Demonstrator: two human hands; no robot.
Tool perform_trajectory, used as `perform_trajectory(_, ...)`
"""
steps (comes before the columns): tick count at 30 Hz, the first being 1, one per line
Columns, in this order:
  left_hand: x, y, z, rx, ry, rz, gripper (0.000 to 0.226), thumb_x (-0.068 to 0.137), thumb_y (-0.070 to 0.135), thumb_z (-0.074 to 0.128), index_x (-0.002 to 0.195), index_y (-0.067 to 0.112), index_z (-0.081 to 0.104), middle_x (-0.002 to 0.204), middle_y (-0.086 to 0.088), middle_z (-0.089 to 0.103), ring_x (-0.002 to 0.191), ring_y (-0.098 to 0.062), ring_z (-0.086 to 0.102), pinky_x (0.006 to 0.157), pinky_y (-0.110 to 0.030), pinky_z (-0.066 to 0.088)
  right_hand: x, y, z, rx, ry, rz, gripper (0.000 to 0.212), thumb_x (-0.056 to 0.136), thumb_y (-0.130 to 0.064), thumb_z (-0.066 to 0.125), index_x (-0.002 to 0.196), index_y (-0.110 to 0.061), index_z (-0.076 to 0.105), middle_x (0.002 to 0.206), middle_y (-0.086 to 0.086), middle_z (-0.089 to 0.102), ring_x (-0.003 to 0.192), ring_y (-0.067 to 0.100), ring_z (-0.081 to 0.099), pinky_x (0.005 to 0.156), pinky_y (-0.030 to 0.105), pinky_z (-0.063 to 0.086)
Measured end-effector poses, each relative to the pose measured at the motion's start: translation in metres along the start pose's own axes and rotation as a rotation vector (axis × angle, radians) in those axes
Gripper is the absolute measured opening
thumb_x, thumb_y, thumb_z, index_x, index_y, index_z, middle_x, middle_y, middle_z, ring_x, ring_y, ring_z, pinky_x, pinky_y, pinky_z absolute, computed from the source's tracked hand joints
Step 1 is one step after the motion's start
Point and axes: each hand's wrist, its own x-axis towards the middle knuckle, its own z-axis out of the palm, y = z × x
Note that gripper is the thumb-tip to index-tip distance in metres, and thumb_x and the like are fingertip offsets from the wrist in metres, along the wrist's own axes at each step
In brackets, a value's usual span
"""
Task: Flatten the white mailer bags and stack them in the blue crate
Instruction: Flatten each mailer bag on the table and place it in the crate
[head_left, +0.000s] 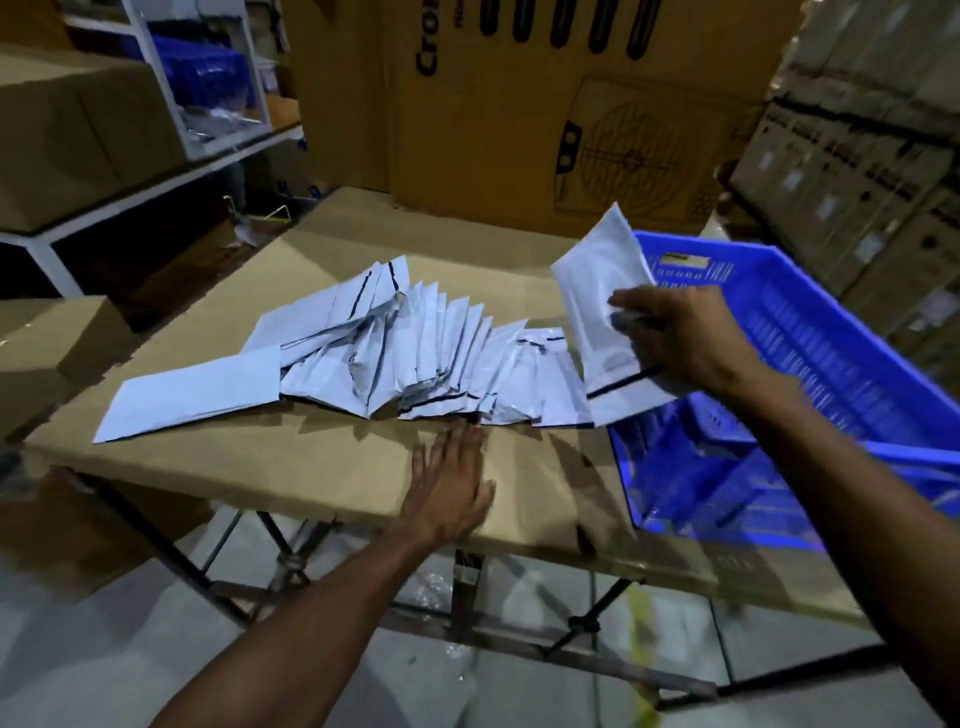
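Head view: a cardboard-covered table fills the middle of the scene, and everything else sits in relation to it. Across the table's centre lies a spread pile of white mailer bags, fanned and overlapping, several creased or standing half on edge; one flatter bag lies at the pile's left end, toward the table's left corner.

The left hand rests palm down on the bare cardboard near the table's front edge, fingers straight and together, their tips just at the near edge of the pile. It holds nothing.

The right hand is raised above the table's right end, its fingers curled round a single white mailer, which stands nearly upright and tilted, with its dark seal strip at the lower end. The hand is motion-blurred, so the exact finger placement is hard to read; the thumb seems to be on the near face.

The blue crate sits at the table's right side, tilted, with its open top facing the person. The held mailer overlaps the crate's left rim in the picture.

Behind the table stand large brown cartons; to its left is a white metal shelf with more boxes.
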Motion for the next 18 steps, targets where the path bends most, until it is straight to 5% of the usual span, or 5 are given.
perform_trajectory(5, 0.016, 0.04, 0.011, 0.048, -0.035, 0.029, 0.074, 0.101, 0.051, 0.038, 0.161, 0.019, 0.009, 0.17, -0.008, -0.002, 0.156, -0.029, 0.002, 0.122, -0.061, 0.008, 0.019, 0.023, -0.056, -0.217, 0.067, 0.039, 0.038, 0.08, 0.003, 0.07, 0.116, -0.007, 0.07, 0.103, 0.021, 0.073, 0.095, 0.025, 0.069, 0.091, 0.039, 0.054)
perform_trajectory(10, 0.024, 0.069, 0.024, 0.114, -0.026, -0.047, 0.068, 0.1, 0.054, 0.03, 0.159, 0.022, 0.018, 0.17, -0.006, 0.009, 0.154, -0.029, 0.011, 0.119, -0.065, 0.005, 0.025, 0.062, -0.087, -0.515, 0.052, -0.003, 0.043, 0.073, 0.005, 0.069, 0.113, -0.01, 0.071, 0.099, 0.026, 0.071, 0.094, 0.044, 0.067, 0.082, 0.045, 0.054)
perform_trajectory(18, 0.023, 0.07, 0.028, 0.174, 0.048, -0.058, 0.06, 0.097, 0.05, 0.028, 0.15, 0.022, 0.035, 0.163, -0.005, 0.028, 0.15, -0.028, 0.021, 0.117, -0.063, 0.015, 0.017, 0.135, -0.051, -0.801, -0.369, 0.209, 0.054, 0.085, -0.003, 0.06, 0.136, -0.02, 0.052, 0.112, 0.026, 0.057, 0.102, 0.044, 0.061, 0.077, 0.042, 0.048)
